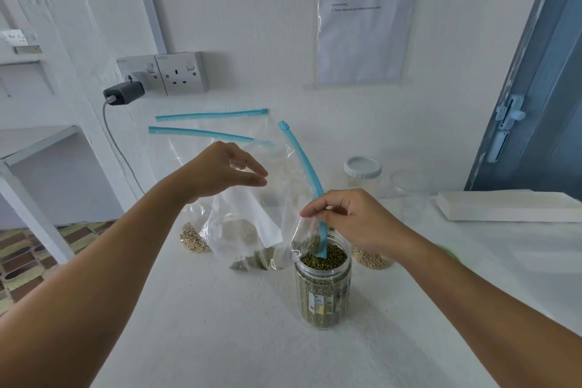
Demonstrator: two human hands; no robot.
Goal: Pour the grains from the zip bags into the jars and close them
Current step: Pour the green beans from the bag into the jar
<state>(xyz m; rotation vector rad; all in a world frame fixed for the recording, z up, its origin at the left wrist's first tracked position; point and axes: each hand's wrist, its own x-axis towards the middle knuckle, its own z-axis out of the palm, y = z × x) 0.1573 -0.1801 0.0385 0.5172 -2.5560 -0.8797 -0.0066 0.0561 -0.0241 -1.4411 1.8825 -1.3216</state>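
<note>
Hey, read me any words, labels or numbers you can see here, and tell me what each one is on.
"TASK & GOAL": heading of the laminated white paper sheet on the wall.
Its five numbered lines: too blurred to read reliably.
Colourful label on the clear plastic jar of green beans: too small to read.
White wall sockets: no readable text.

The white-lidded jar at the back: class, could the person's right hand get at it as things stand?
Probably not at once. The right hand is pinching the zip bag mouth over the open jar of green beans. The white-lidded jar stands just behind that hand with nothing between, so once the hand lets go, the way looks free.
</note>
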